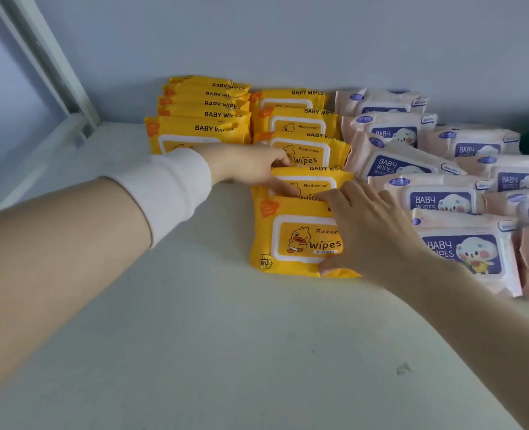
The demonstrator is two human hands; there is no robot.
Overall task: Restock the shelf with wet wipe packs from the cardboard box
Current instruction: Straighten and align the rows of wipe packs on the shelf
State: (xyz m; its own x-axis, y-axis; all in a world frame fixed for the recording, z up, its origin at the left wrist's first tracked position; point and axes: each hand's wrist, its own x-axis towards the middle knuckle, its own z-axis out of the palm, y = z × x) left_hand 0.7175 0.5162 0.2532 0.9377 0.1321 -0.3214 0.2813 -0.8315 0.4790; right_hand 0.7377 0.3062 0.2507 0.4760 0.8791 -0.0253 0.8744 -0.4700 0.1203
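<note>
Well, both arms are stretched forward over the shelf [195, 321]. The left hand [251, 169], with a white cuff [170, 187] round its wrist, comes in from the left. Its grip is pinched on the upper edge of the second yellow pack [316, 184] in the middle row, thumb on the pack's face. The right hand [371, 234] lies spread over the front yellow pack [288, 240], fingers straight, grip released, thumb at the lower edge. Pink packs [443, 197] stand in rows just to the right, more yellow packs [201, 128] behind on the left
</note>
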